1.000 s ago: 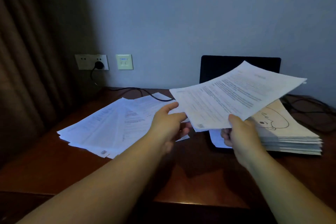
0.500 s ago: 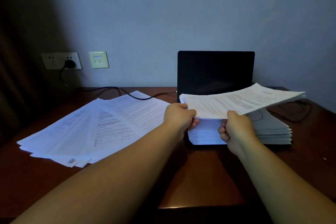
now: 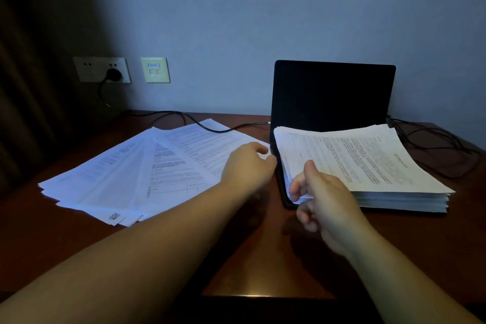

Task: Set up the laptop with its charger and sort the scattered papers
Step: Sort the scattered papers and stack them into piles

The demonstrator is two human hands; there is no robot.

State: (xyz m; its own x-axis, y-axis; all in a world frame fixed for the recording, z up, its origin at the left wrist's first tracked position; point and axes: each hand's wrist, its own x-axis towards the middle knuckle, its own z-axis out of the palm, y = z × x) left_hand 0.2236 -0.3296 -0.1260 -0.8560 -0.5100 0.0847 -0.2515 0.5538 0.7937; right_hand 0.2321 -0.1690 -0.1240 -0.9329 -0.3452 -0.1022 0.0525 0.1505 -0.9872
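Note:
A black laptop (image 3: 334, 95) stands open with a dark screen at the back of the wooden desk (image 3: 244, 265). A thick paper stack (image 3: 368, 166) lies on its keyboard half and hides it. My right hand (image 3: 323, 202) is at the stack's front left corner, thumb on the top sheets and fingers curled under them. My left hand (image 3: 247, 166) hovers just left of the stack, loosely curled and holding nothing. Fanned-out loose papers (image 3: 147, 166) cover the desk's left half. A black charger cable (image 3: 210, 127) runs from a wall plug (image 3: 113, 75) to the laptop's left side.
A dark curtain (image 3: 23, 87) hangs at the left. A wall socket plate (image 3: 102, 70) and a pale switch plate (image 3: 155, 70) sit above the desk. Tangled black cables (image 3: 434, 144) lie at the back right. Bare wood shows in front of my hands.
The sheaf that both hands held in the air now lies on top of the stack on the laptop. My left hand has let go and drawn left.

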